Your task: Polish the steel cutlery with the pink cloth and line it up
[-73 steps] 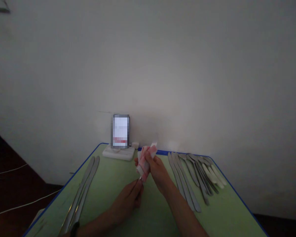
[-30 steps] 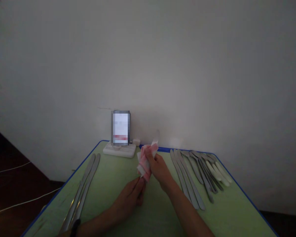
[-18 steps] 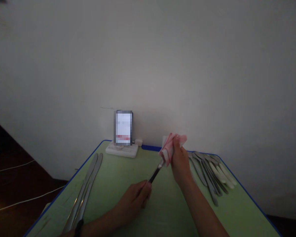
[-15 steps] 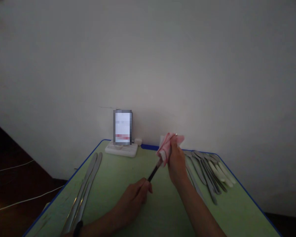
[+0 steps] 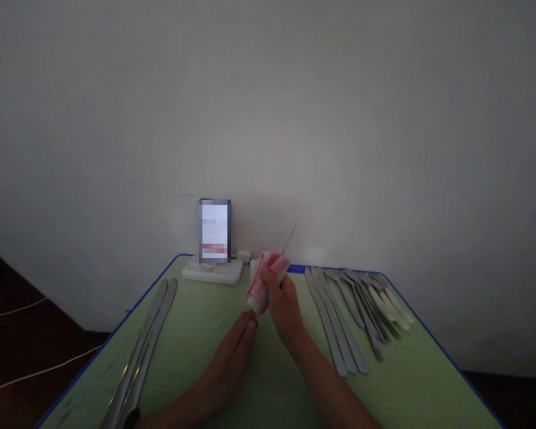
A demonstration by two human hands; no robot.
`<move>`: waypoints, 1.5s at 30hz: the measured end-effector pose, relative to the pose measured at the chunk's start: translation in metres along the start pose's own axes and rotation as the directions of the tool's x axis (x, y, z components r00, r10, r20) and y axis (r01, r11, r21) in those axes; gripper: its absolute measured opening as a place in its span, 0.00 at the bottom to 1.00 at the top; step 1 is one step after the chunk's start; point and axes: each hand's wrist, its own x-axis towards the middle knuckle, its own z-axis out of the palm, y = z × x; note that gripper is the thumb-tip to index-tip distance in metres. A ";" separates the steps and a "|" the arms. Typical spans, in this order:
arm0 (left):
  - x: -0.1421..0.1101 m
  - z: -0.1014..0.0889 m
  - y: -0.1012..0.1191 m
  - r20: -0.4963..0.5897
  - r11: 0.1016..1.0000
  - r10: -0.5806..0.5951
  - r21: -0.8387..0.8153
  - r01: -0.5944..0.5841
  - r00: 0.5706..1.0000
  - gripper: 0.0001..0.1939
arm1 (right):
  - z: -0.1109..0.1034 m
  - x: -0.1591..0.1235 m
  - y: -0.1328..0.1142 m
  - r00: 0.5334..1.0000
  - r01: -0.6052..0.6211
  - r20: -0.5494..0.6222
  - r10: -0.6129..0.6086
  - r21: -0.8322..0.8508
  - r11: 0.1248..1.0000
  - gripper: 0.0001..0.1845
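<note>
My left hand (image 5: 232, 351) is closed around the handle end of a table knife (image 5: 289, 237). The thin blade, seen nearly edge-on, sticks out past a pink and white cloth (image 5: 259, 283). My right hand (image 5: 286, 307) grips that cloth, which is wrapped around the middle of the knife and hides it there. Both hands are held over the middle of the table. To the left lie two table knives (image 5: 148, 342) side by side. On the right, three table knives (image 5: 337, 325) lie in a row.
Several spoons and other cutlery (image 5: 368, 307), some with white handles (image 5: 395, 307), lie beyond the right-hand knives. A phone (image 5: 215, 229) stands on a white power strip (image 5: 212, 271) against the wall. The green table (image 5: 196, 333) has a blue edge.
My right hand slid the cloth up the knife, away from my left hand, then came back down close to it. The blade now projects beyond the cloth. The cutlery on the table lies unchanged.
</note>
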 end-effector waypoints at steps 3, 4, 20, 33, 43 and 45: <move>0.000 -0.001 0.003 0.028 0.996 0.078 0.049 -0.079 0.997 0.25 | -0.010 0.009 -0.004 0.998 -0.023 -0.062 0.026 0.051 0.998 0.21; 0.000 -0.002 0.005 0.048 0.990 0.119 0.064 -0.122 0.992 0.23 | -0.015 0.013 -0.005 0.996 -0.024 -0.089 0.031 0.068 0.997 0.20; -0.001 0.003 0.008 0.167 0.991 0.112 0.058 -0.123 0.980 0.17 | -0.014 0.012 0.002 0.991 -0.134 -0.016 0.135 0.054 0.989 0.22; -0.001 -0.002 0.010 0.277 0.977 0.028 0.194 -0.085 0.961 0.25 | -0.028 0.023 -0.012 0.983 -0.020 -0.176 0.044 0.139 0.990 0.24; -0.001 0.000 0.003 0.273 0.992 0.009 0.122 -0.044 0.962 0.30 | -0.017 0.012 -0.007 0.987 -0.159 -0.020 0.161 0.076 0.984 0.24; 0.000 0.000 0.005 0.281 0.992 0.009 0.115 -0.043 0.960 0.30 | -0.017 0.012 -0.007 0.988 -0.147 -0.028 0.149 0.063 0.987 0.24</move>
